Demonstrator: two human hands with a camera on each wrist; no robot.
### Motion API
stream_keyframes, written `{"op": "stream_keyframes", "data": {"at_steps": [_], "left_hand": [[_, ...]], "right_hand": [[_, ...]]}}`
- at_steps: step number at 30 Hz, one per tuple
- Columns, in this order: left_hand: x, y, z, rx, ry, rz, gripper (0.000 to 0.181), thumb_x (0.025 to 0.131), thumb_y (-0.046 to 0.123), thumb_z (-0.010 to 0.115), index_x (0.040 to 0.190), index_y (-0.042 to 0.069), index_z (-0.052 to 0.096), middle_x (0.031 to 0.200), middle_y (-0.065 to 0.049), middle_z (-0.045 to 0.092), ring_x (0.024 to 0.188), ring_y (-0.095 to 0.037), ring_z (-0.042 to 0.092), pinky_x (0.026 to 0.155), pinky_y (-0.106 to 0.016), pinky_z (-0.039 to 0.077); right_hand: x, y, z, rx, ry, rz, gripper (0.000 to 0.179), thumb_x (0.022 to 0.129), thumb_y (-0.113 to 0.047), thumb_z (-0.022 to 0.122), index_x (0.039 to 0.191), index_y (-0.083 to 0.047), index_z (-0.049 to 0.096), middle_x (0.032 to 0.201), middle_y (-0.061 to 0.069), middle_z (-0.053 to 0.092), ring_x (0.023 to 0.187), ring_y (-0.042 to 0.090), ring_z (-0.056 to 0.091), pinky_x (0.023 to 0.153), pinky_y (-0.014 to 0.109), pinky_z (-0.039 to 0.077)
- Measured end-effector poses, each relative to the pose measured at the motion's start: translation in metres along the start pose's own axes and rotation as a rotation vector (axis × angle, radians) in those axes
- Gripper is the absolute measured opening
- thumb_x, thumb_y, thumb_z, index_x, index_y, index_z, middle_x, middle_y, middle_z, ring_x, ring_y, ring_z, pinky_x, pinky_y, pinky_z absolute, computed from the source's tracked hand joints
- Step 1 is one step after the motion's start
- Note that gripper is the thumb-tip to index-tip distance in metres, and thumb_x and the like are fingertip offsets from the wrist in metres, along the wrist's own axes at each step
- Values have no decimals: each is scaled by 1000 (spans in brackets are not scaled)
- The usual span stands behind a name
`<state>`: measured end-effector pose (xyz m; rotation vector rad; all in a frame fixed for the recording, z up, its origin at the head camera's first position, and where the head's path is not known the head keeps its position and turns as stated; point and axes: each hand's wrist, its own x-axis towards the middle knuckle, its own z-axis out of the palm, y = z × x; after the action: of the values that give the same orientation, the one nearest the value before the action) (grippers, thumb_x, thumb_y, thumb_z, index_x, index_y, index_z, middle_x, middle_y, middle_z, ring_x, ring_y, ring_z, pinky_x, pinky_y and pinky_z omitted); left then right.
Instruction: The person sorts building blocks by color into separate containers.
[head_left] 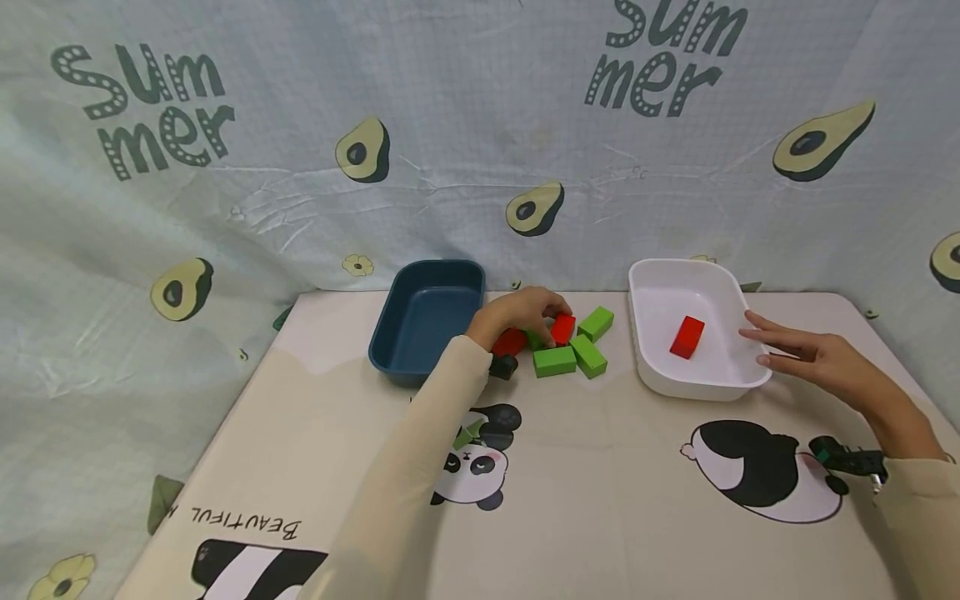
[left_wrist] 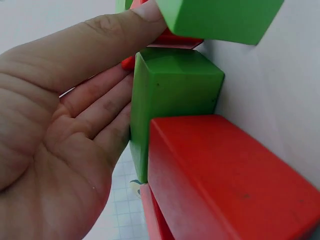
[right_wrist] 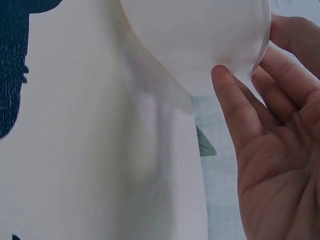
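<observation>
One straight upward lift should serve us best, freeing the red block (head_left: 564, 330) from the green blocks (head_left: 555, 363) near the far edge of the worktop (head_left: 585, 500). Our left hand (head_left: 522, 312) has its grip curled round that block, how firmly we cannot tell; our right hand (head_left: 843, 367), straight-fingered and released, touches the white box (head_left: 693, 387) toward the far right corner.

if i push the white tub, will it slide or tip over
The white tub would probably slide, being wide and low. Its thin-looking walls suggest it is light. The red block lying loose inside may shift along.
</observation>
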<state>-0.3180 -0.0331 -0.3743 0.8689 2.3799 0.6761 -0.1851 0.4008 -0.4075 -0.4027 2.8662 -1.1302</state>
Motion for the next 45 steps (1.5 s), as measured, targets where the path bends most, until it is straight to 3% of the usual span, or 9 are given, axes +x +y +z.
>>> {"op": "stream_keyframes", "data": {"at_steps": [11, 18, 25, 32, 40, 45], "left_hand": [[-5, 0, -2, 21, 74, 28, 63, 85, 12, 84, 143, 9, 58, 147, -7, 57, 138, -22, 49, 116, -36, 39], [-19, 5, -4, -141, 101, -15, 62, 85, 14, 83, 141, 11, 57, 146, -8, 55, 138, -28, 50, 110, -41, 47], [-30, 6, -2, -305, 134, 118, 61, 86, 2, 79, 140, 1, 52, 145, -13, 50, 134, -30, 52, 107, -33, 49], [-35, 10, -1, -319, 161, 242, 60, 86, 0, 77, 140, -2, 51, 141, -14, 54, 131, -26, 52, 112, -33, 45], [-37, 17, 2, -289, 144, 290, 60, 87, 5, 77, 141, -1, 52, 142, -15, 57, 136, -26, 52, 115, -40, 42], [-41, 20, 3, -247, 143, 281, 62, 87, 9, 79, 143, 1, 53, 144, -11, 57, 139, -23, 50, 115, -28, 39]], "right_hand": [[1, -2, 0, -12, 2, 15, 49, 101, -28, 65, 147, -13, 55, 154, -33, 27, 120, -31, 20, 99, 83, 28], [0, -2, -1, -15, 0, 16, 49, 101, -27, 65, 146, -13, 56, 154, -34, 28, 120, -31, 20, 98, 82, 30], [0, -2, 0, -20, -4, 23, 49, 101, -28, 65, 146, -12, 56, 154, -34, 27, 120, -31, 20, 98, 82, 30], [1, -1, -1, -34, -5, 31, 49, 101, -29, 64, 146, -12, 56, 154, -33, 26, 118, -31, 19, 97, 82, 31], [0, -1, -2, -30, -12, 42, 49, 101, -29, 64, 147, -14, 55, 153, -35, 26, 118, -31, 19, 97, 81, 32], [0, -4, -2, -52, -7, 38, 49, 101, -31, 64, 146, -15, 56, 149, -40, 26, 115, -33, 18, 97, 81, 33]]}}
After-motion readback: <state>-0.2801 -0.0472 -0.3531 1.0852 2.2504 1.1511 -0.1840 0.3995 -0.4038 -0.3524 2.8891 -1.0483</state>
